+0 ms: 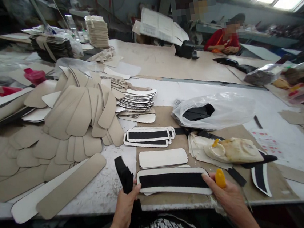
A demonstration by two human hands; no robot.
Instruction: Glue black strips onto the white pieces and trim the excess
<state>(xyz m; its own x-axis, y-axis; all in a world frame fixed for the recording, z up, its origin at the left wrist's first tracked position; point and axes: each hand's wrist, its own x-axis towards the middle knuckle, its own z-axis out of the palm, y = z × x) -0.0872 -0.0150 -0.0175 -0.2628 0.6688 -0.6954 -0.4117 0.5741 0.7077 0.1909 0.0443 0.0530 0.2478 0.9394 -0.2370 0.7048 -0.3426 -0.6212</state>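
Note:
A long white panel with a black strip (170, 182) along its middle is held level near the table's front edge. My left hand (128, 204) pinches its left end, and a folded bundle of black strip (124, 174) sticks up from the same hand. At the right end, my right hand (227, 197) grips the panel, with a yellow handle (220, 178) showing behind the thumb; the rest of that tool is hidden. A plain white panel (163, 158) lies just beyond. Several similar black-striped panels (147, 134) are stacked farther back.
Beige pieces (77, 108) heap up at left. Stacked white pieces (138, 99) stand behind the striped panels. To the right are a clear plastic bag (231, 110), a stained plastic container (238, 150) and a curved striped piece (261, 180). A person in red (222, 40) sits across the table.

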